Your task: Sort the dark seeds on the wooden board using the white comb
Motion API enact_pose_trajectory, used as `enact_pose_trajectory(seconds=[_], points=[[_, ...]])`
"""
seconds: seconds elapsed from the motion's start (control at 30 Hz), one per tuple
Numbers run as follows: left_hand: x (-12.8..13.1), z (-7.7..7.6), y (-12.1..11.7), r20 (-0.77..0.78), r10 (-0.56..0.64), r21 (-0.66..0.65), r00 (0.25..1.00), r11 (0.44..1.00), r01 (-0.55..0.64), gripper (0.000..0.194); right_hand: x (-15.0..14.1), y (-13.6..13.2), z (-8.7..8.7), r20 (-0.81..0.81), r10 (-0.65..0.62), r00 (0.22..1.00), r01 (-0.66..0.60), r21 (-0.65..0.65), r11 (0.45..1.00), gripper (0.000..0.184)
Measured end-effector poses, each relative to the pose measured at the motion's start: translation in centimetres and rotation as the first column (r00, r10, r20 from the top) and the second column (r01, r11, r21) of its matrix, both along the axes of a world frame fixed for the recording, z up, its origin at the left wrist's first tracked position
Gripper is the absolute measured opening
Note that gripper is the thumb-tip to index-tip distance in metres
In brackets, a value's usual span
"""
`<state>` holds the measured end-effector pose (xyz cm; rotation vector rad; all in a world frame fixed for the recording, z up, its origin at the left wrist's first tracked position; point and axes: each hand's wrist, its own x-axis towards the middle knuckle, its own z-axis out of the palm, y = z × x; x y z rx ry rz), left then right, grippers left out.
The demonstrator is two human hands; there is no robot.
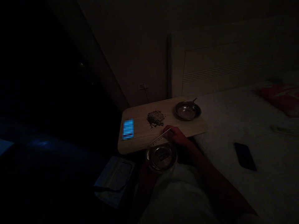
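Note:
The room is very dark. My right hand [174, 134] is closed around a thin white strip [160, 136], slanted over the near edge of a small wooden table [140, 141]. Its exact kind cannot be made out. A few small grains lie by the strip. Just below the table edge, my left hand [147, 171], mostly in shadow, grips a shiny round metal bowl [150, 165] by its left side. Something small and dark, or a reflection, shows in this bowl. Beyond my right hand, a loose pile of small dark and pale bits [156, 118] is spread on the tabletop.
A second metal bowl [187, 111] with a handle sticking out stands at the table's far right. A lit, blurred screen [128, 128] lies at left. A dark phone [245, 156] rests on the bed [219, 124]. A pale bag or box [114, 179] sits below left.

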<state>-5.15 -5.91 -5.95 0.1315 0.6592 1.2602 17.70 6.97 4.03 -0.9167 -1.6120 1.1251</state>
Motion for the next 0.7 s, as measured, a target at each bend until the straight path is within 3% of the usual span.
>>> enact_pose_trajectory(seconds=[0.2,0.3,0.4,0.57,0.7], points=[[0.2,1.9,0.2,0.133,-0.050,-0.017,0.990,0.998,0.053,0.037,1.7,-0.3,0.1,-0.064,0.027,0.998,-0.032,-0.073,0.997,0.029],[0.3,2.2,0.4,0.099,-0.067,-0.098,0.993,0.992,0.077,0.033,2.3,-0.1,0.0,-0.101,-0.017,0.995,0.008,-0.086,0.996,0.032],[0.4,1.8,0.5,0.042,-0.032,-0.173,0.999,0.984,0.039,0.028,2.6,0.2,-0.6,-0.157,-0.163,0.974,0.147,-0.109,0.983,0.034],[0.3,1.9,0.4,0.019,-0.021,-0.173,1.000,0.985,0.024,0.021,3.2,0.1,-1.5,-0.112,-0.421,0.900,0.412,-0.098,0.906,0.029],[0.5,2.6,0.1,0.009,-0.058,-0.135,0.998,0.989,0.059,0.026,3.8,-1.0,-1.4,0.000,-0.479,0.878,0.479,-0.026,0.877,0.024]])
